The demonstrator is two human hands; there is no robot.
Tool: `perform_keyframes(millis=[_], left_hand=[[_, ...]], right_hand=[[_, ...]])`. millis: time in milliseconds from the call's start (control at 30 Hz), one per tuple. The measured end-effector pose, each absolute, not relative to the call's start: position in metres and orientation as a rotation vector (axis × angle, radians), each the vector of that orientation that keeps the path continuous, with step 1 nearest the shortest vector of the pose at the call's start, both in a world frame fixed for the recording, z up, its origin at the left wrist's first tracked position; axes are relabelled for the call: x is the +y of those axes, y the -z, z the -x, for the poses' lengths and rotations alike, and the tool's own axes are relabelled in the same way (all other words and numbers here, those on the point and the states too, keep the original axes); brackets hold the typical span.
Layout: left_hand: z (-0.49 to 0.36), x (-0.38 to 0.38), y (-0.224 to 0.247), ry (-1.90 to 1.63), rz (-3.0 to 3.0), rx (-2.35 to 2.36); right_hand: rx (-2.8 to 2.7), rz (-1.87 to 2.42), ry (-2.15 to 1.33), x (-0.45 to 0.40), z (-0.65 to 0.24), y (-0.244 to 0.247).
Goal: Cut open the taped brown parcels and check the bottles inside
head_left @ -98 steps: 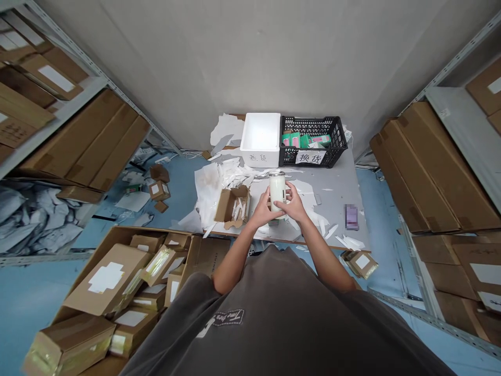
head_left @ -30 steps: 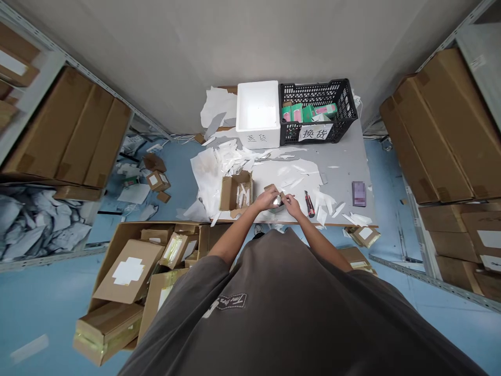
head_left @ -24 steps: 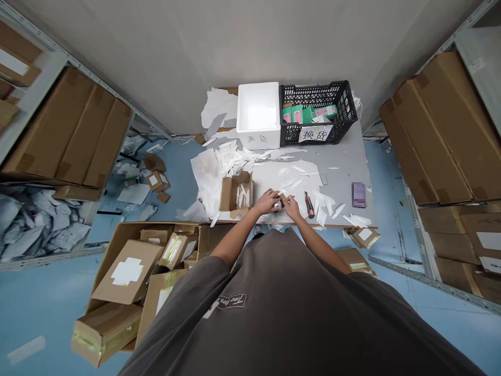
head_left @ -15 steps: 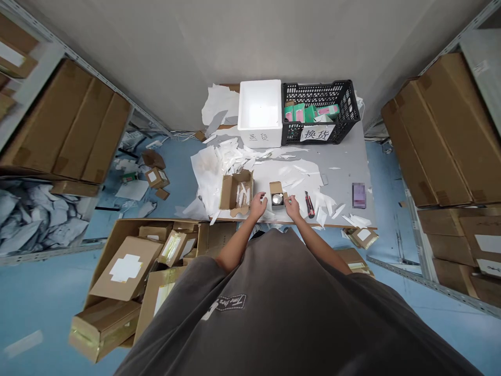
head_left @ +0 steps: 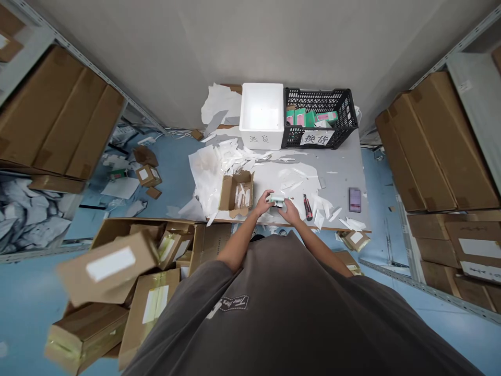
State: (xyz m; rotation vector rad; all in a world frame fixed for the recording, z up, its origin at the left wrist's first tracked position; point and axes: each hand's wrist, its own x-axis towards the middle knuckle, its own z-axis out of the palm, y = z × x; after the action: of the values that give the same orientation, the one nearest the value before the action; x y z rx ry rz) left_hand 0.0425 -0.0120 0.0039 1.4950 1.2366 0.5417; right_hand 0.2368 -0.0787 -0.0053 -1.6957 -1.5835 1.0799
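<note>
Near the table's front edge, my left hand (head_left: 265,201) and my right hand (head_left: 289,212) hold a small pale green and white item (head_left: 277,199) between them, one at each end. Its exact form is too small to tell. Left of my hands stands an open cardboard box (head_left: 236,193) with white and pinkish pieces inside. A red and black utility knife (head_left: 307,207) lies just right of my right hand, beside white paper scraps (head_left: 321,207).
At the back stand a white bin (head_left: 262,112) and a black crate (head_left: 319,117) with green and pink boxes. A phone (head_left: 355,200) lies at the right. A large carton (head_left: 199,243) of parcels is at lower left, shelves on both sides.
The small open brown box with a dark round item no longer shows; the pale green and white item is between my hands. A parcel over the lower-left carton has shifted left and looks blurred.
</note>
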Motion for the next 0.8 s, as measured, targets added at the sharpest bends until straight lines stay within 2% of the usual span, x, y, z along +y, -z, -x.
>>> perform_keyframes(millis=[233, 533, 800], left_hand=[[-0.021, 0.006, -0.021, -0.401, -1.736, 0.904], [-0.016, 0.008, -0.002, -0.301, -1.884, 0.913], [-0.016, 0.007, -0.003, -0.189, -2.038, 0.947]], right_hand=[[-1.374, 1.568, -1.168, -0.076, -0.253, -0.009], [-1.774, 1.536, -1.033, -0.072, -0.258, -0.006], [-1.892, 1.562, -0.917, -0.074, -0.259, 0.006]])
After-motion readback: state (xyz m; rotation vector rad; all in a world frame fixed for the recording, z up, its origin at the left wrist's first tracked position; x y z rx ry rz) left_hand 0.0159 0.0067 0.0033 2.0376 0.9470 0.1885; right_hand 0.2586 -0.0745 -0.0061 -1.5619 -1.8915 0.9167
